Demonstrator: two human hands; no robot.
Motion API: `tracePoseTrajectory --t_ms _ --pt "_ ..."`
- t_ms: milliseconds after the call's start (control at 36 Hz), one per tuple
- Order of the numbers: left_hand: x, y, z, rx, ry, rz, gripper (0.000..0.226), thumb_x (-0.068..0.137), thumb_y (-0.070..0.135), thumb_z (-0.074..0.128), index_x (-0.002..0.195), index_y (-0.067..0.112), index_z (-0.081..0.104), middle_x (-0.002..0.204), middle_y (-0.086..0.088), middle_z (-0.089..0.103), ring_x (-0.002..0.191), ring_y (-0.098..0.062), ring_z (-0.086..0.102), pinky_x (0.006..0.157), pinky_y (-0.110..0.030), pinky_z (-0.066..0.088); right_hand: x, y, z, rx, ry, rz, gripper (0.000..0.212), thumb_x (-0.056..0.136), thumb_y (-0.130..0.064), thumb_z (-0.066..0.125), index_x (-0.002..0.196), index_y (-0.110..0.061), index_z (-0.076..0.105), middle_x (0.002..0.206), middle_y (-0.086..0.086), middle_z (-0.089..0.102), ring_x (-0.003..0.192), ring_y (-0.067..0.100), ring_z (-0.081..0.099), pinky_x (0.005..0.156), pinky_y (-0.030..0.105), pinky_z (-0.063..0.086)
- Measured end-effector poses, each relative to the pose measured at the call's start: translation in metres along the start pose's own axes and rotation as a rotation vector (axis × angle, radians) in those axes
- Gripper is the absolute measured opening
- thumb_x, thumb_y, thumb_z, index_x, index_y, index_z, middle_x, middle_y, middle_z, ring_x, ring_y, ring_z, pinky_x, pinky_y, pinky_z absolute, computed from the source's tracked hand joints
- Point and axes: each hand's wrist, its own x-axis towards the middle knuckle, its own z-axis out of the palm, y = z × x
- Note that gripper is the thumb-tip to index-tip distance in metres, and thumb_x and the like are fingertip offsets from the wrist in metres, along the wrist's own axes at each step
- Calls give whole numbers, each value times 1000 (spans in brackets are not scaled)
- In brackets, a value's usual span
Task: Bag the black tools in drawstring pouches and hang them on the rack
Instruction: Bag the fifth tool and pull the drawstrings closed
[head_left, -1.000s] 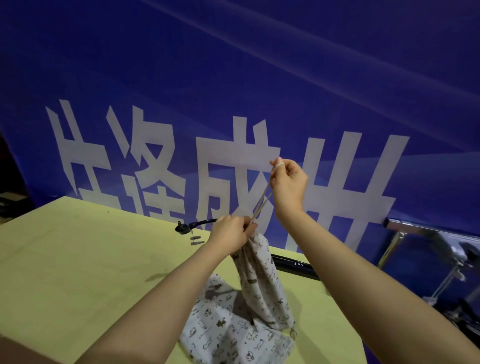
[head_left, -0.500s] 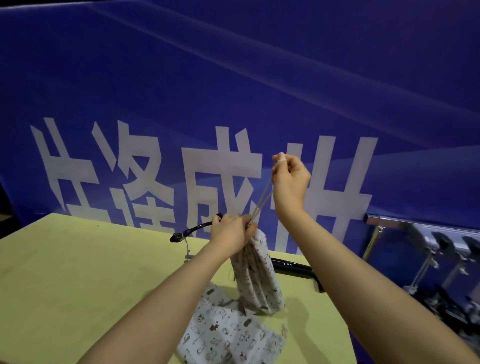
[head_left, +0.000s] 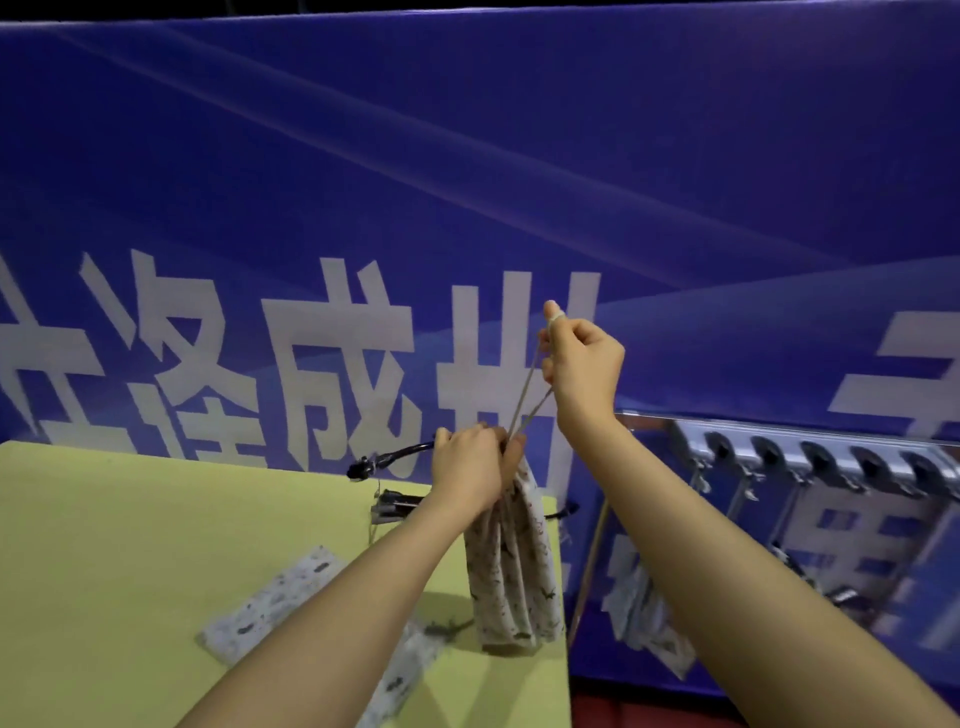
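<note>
- A blue banner (head_left: 467, 156) with white characters hung behind one yellow-green table (head_left: 130, 545).
- Two flat patterned pouches (head_left: 270, 603) lay on the table.
- One black tool (head_left: 389, 460) lay at the far edge.
- The left hand (head_left: 470, 465) gripped the gathered neck of one hanging pouch (head_left: 511, 566).
- The right hand (head_left: 582, 369) pinched the two cords (head_left: 527, 395), pulled taut upward.
- One metal rack (head_left: 810, 457) stood on the right; another pouch (head_left: 649, 618) hung below it, blurred.
</note>
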Motion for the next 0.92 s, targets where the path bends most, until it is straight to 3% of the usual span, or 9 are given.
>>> tracePoseTrajectory --t_ms 111,194,278,389,472,556,750,833,917 --pt "-17 46 18 -6 46 -35 50 98 46 30 80 14 64 89 -9 65 82 -32 60 86 -38 33 -2 -7 -50 -71 -43 -27 29 90 -25 63 66 -8 66 68 11 62 53 10 46 55 22 41" --pt "-27 83 32 33 2 -66 51 98 45 30 87 12 66 94 -11 68 90 -33 62 88 -39 35 -4 -7 -90 -94 -64 -7 21 91 -19 61 74 -10 70 69 2 65 55 6 47 54 21 40" --pt "-38 110 49 23 -110 -113 51 98 47 28 92 14 66 99 -11 69 96 -32 62 92 -40 35 -9 -1 -123 -100 -105 41 20 91 -10 57 83 -20 72 73 -4 67 54 1 49 59 24 46" --pt "-56 140 77 -21 -344 -137 55 94 57 31 103 15 65 108 -11 67 104 -30 61 89 -38 42 -16 8 -165 -90 -119 139 23 92 0 49 98 -2 70 73 0 65 45 0 43 47 14 36" --pt "-64 153 93 -140 -491 -138 51 85 65 43 103 21 62 110 -6 66 105 -28 60 89 -36 45 -24 14 -188 -139 -176 180 22 88 5 51 84 -6 68 57 -15 63 43 -4 49 47 7 36" --pt "-63 165 113 -375 -549 -137 39 72 66 57 81 28 57 97 -6 69 96 -28 65 86 -42 52 -29 25 -216 -191 -191 241 25 86 6 53 72 -10 66 49 -13 60 39 -2 45 42 7 33" --pt "-52 203 135 -628 -575 -17 21 91 20 58 99 5 70 93 -14 71 87 -21 65 68 -25 45 -32 51 -285 -251 -60 332 23 83 11 50 66 1 61 44 -4 54 34 0 44 39 7 34" --pt "-44 221 154 -626 -644 34 15 91 12 58 79 8 66 64 -2 60 61 -10 52 48 -17 35 -28 63 -312 -307 -7 350 24 82 12 47 64 2 59 49 3 55 38 0 45 40 12 36" --pt "-35 240 177 -628 -671 84 25 88 11 61 64 15 58 61 -1 57 63 -14 53 59 -25 41 -19 73 -336 -398 49 353 33 81 10 49 52 -4 54 45 1 52 37 4 40 40 17 32"
